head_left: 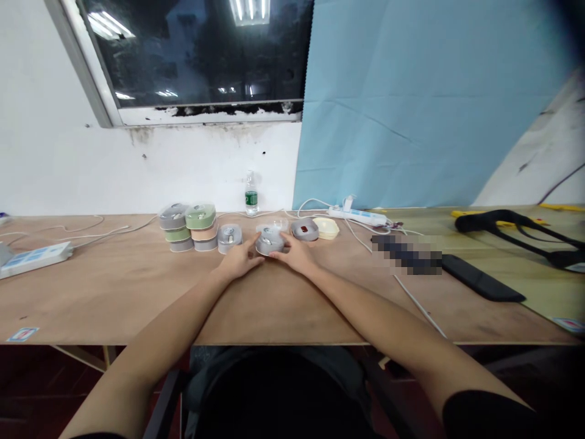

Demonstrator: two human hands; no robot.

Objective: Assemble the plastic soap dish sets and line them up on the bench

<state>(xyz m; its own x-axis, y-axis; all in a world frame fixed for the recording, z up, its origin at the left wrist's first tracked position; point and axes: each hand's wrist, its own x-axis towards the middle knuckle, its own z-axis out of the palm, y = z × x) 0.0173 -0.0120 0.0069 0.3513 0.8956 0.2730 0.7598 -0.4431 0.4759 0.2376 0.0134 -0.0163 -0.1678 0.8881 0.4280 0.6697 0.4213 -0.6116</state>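
A small grey food box (269, 246) with a clear lid sits on the wooden table between my two hands. My left hand (239, 258) is curved against its left side, thumb low in front and fingers reaching up. Against its right side is my right hand (297, 255), gripping it in the same way. A clear lid (280, 225) shows just behind this box. Close by on the left stands another grey lidded box (229, 238). To the right are an uncovered grey box (304, 230) with a dark red piece inside and a cream box (326, 228).
Two stacks of lidded boxes, a left one (175, 228) and a right one (202, 227), stand at left. Behind are a water bottle (251, 196) and a power strip (359, 216) with cables. A black phone-like slab (482, 278) and a black frame (516, 235) lie right.
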